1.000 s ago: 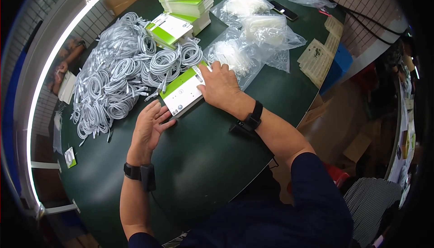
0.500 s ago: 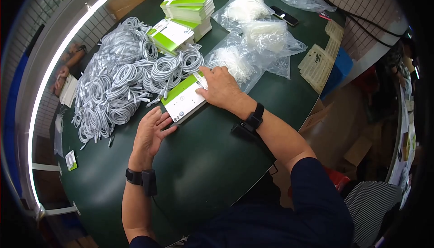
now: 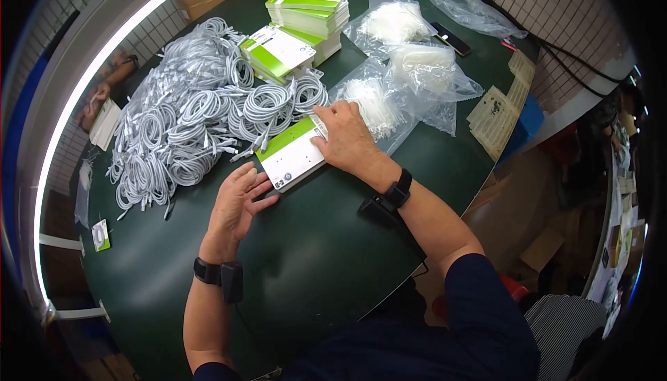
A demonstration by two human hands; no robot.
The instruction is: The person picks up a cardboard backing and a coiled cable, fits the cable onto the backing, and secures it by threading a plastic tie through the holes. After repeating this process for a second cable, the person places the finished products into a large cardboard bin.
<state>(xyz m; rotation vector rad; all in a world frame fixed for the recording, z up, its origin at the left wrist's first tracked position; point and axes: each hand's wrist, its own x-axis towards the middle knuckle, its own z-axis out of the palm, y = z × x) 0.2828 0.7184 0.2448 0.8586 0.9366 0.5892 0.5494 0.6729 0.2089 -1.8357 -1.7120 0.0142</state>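
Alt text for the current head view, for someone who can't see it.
Right hand on a green-and-white card stack, left hand at its near end, on a green table; coiled grey cables and clear plastic bags lie beyond.

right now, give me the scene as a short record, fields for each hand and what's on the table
left hand: open, fingers at the card stack's near corner; contact unclear
right hand: over the card stack's far end, thumb on top
card stack: white and green, flat
cables: grey, coiled, heaped left of the card stack
more cards: stacked behind the cables
bags: clear, white contents
phone: dark, beside the bags
table: dark green
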